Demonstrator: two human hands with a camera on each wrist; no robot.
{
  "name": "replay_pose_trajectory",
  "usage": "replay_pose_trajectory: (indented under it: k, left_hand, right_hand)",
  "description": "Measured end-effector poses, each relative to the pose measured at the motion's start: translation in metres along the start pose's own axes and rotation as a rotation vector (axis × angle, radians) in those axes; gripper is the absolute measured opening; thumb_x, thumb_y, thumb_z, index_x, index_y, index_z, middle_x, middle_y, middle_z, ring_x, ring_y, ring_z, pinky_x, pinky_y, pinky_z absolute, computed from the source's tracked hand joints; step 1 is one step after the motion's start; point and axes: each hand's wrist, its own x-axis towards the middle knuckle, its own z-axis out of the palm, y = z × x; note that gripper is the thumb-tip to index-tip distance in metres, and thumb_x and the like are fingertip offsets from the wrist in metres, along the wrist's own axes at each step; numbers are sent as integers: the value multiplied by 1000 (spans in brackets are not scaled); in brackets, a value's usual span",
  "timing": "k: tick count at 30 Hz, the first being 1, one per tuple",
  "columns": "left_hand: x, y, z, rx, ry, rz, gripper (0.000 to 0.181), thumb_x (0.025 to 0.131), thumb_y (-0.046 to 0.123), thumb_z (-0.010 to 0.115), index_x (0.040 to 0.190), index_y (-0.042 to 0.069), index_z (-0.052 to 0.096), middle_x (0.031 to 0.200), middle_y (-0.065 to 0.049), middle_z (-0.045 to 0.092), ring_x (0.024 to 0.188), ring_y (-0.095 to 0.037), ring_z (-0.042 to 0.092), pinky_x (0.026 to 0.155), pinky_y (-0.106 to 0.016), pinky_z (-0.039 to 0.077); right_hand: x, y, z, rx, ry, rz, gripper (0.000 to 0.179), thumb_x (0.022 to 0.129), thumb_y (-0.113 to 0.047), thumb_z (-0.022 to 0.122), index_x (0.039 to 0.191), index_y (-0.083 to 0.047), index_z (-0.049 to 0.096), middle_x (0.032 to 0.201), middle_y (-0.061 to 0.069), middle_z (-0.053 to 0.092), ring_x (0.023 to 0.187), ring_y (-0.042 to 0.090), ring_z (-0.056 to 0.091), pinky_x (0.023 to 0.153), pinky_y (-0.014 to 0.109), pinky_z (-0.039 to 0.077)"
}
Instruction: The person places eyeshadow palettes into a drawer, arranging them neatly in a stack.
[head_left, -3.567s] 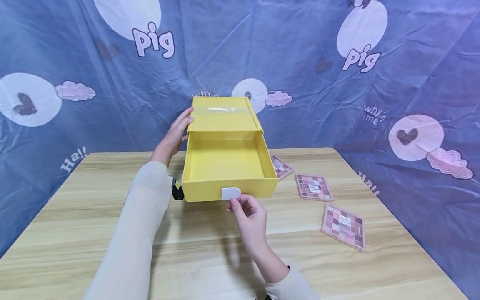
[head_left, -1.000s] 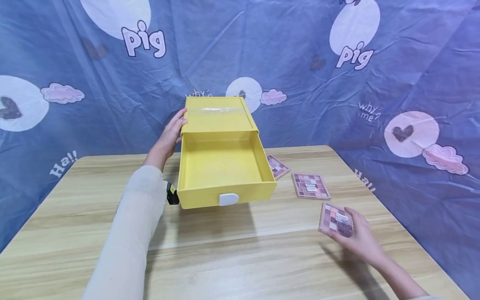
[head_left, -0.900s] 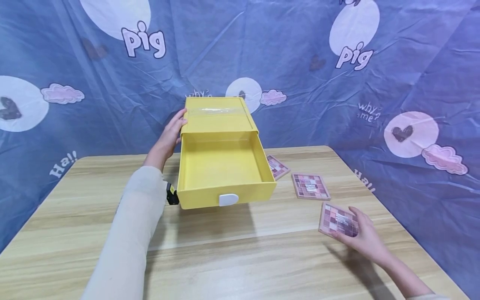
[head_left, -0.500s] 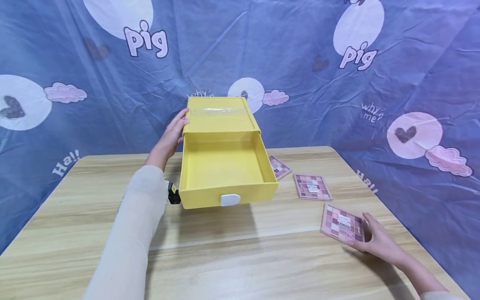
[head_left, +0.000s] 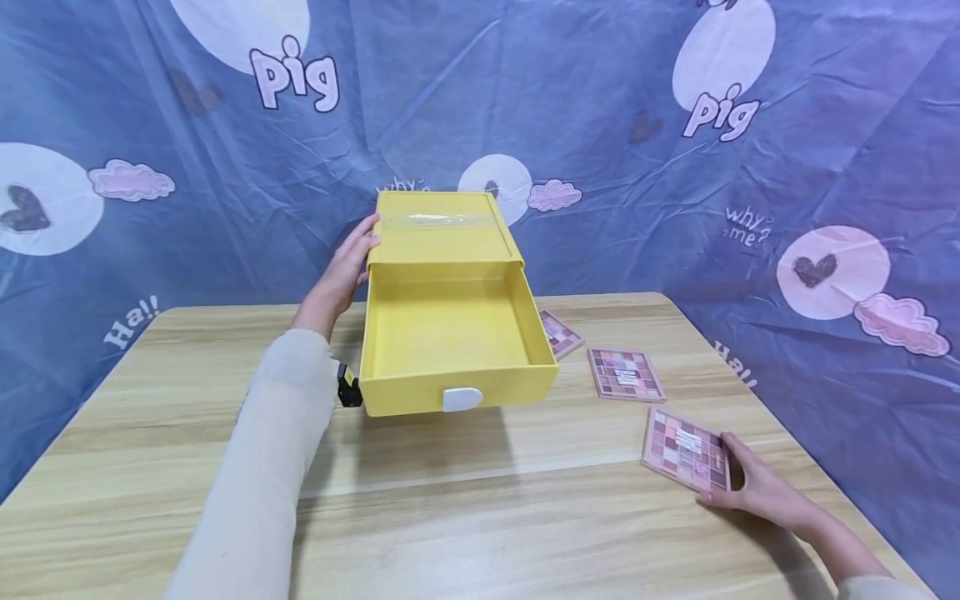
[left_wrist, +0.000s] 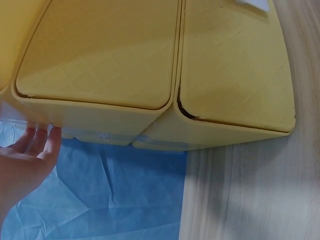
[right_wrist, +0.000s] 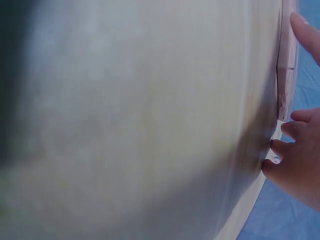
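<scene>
Pink palette [head_left: 684,450] just left of right hand [head_left: 772,496]; straddles near edge with spread fingers, grips nothing; rests outstretched left hand [head_left: 342,271] against yellow drawer unit [head_left: 448,240].

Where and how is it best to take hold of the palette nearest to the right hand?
Probably the palette is best pinched by its near and far edges, coming from the right: it is thin, seems to lie flat on the table, and the right hand is at that side.
</scene>
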Motion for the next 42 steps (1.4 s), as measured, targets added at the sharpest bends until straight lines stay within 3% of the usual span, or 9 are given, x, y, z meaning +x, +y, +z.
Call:
replay_pose_trajectory:
  k: [14, 28, 42]
  left_hand:
    - [-1, 1, 1, 2, 2, 5, 53, 88, 24, 38, 138, 19, 22, 139, -6, 20, 118, -15, 25, 95, -45, 18]
    - [-1, 1, 1, 11, -1, -2, 53, 88, 25, 38, 138, 20, 22, 140, -5, 19, 119, -14, 23, 95, -45, 17]
    - [0, -1, 2, 15, 5, 9, 53, 87, 26, 38, 138, 21, 22, 140, -5, 19, 119, -13, 23, 95, -45, 17]
  right_hand:
    - [0, 2, -1, -16, -16, 63, 101, 64, -17, 74, 131, 13, 5, 125, 43, 10, 112, 55, 13, 86, 61, 11]
    - [-1, -2, 1, -121, 58, 55, 100, 61, -22, 76, 127, 18, 12, 121, 42, 22, 107, 54, 24, 84, 59, 19]
    - [2, -4, -6, -98, 70, 95, 97, 67, -23, 72, 127, 20, 8, 120, 44, 22, 107, 54, 24, 84, 59, 20]
